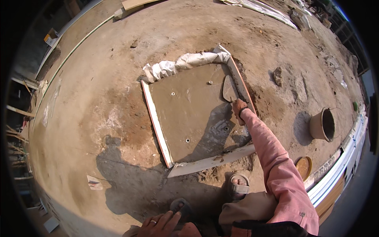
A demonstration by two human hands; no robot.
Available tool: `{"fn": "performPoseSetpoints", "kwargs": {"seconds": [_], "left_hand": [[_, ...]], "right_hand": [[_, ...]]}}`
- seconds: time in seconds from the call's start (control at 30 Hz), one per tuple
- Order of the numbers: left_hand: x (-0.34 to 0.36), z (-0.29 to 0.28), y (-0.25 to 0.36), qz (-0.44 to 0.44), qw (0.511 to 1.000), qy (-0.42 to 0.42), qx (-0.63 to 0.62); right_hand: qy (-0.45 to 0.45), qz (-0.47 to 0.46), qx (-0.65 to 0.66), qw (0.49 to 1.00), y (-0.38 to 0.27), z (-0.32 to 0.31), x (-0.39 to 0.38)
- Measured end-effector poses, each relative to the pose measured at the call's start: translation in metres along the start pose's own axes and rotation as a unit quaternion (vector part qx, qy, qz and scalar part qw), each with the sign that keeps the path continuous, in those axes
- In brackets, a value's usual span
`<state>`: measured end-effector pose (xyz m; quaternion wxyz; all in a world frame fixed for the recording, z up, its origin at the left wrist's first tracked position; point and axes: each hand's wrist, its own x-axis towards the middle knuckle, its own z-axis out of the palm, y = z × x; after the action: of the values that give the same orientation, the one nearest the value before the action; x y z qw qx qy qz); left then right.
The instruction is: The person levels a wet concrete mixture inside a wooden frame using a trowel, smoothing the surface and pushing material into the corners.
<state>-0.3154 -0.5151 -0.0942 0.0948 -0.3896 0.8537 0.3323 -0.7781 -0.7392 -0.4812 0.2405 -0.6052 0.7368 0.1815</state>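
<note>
My right hand (239,109) is closed round the handle of a pointed trowel (229,89). The trowel's blade lies against the wet grey cement (185,114), close to the right-hand form board (241,81). Several small round pipe ends or fittings stick up from the slab, among them one at the far left (173,94) and one at the near left (187,140). My left hand (160,225), with a ring on it, rests low by my leg, fingers stretched out and holding nothing.
White sheeting (177,65) lines the slab's far edge; boards frame the left (156,126) and near (215,160) sides. On the right a bucket (323,124) lies tipped near a round yellowish pan (304,168). My sandalled foot (239,185) stands close to the near board. A stone (278,76) lies on the dirt.
</note>
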Motion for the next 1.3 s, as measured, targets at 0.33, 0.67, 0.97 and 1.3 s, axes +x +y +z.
{"fn": "performPoseSetpoints", "kwargs": {"seconds": [0.33, 0.67, 0.97, 1.3], "left_hand": [[0.008, 0.001, 0.001, -0.028, 1.0, -0.002, 0.009], [0.019, -0.005, 0.005, -0.022, 1.0, 0.001, 0.011], [0.005, 0.0, 0.006, -0.056, 0.998, 0.014, 0.008], [0.003, 0.001, 0.009, -0.054, 0.998, 0.021, 0.017]], "right_hand": [[0.068, -0.018, -0.024, 0.997, -0.033, -0.036, 0.004], [0.111, -0.114, 0.039, 0.987, -0.173, 0.036, 0.023], [-0.053, -0.251, -0.252, 0.933, -0.213, -0.084, 0.027], [0.077, -0.176, 0.083, 0.978, -0.15, -0.04, 0.005]]}}
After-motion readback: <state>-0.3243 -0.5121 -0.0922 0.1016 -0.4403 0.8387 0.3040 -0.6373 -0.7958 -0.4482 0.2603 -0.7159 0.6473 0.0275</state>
